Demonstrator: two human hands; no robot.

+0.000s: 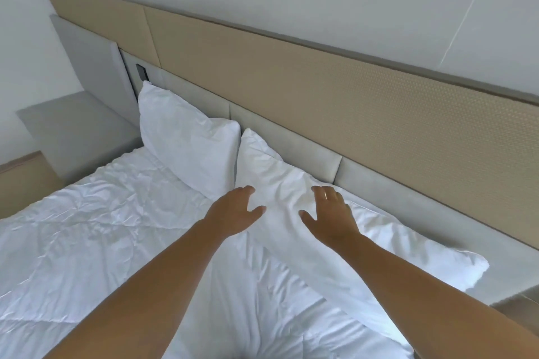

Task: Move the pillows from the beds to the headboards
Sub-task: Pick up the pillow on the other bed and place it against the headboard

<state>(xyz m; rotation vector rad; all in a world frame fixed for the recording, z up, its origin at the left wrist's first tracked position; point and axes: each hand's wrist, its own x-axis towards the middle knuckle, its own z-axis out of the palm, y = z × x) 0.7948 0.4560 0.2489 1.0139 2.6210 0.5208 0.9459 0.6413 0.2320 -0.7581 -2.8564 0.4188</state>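
White rumpled pillow lies at centre frame; our spread, empty left hand and right hand should grip it and stand it against the grey padded headboard.

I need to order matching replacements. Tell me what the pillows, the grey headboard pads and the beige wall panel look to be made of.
Pillows: white woven cloth cases, likely cotton, matte and finely creased, over a soft filling.
Grey headboard pads: padded upholstery, smooth with a slight sheen and seams between sections; leatherette or fabric, I cannot tell which.
Beige wall panel: a rigid board, matte, with a fine dotted texture; possibly textured vinyl or woven covering.
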